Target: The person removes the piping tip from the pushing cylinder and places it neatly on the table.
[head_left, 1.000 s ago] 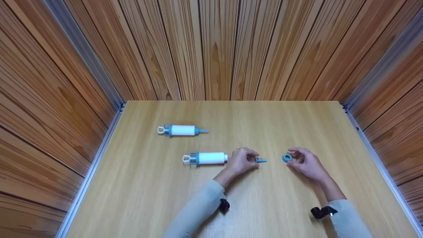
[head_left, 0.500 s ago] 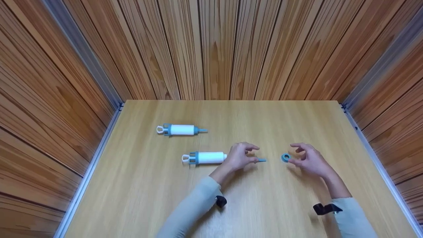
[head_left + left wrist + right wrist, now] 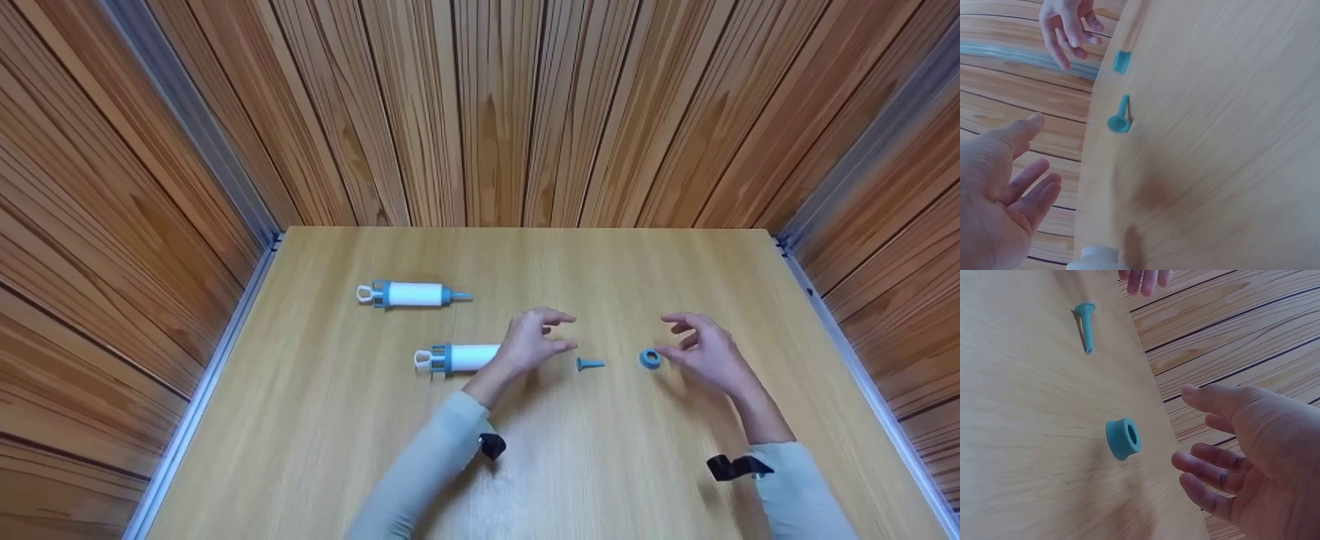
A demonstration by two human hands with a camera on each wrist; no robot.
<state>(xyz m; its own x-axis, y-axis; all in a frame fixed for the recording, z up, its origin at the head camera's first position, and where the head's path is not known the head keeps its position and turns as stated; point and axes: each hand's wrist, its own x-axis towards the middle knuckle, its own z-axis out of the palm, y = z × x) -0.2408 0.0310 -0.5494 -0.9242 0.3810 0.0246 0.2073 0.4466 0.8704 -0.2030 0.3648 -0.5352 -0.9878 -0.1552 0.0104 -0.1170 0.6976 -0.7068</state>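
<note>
Blue nozzle and ring lay on the table in the head view, nozzle between left hand and right hand, ring right by the latter's thumb. Left hand hung over the near syringe, thumb and fingers spread; far syringe lay farther back. Left wrist view had the nozzle's flared end facing the near syringe's white tip. Right wrist view: right hand was spread too, apart from the ring.

Lower syringe partly behind left hand
</note>
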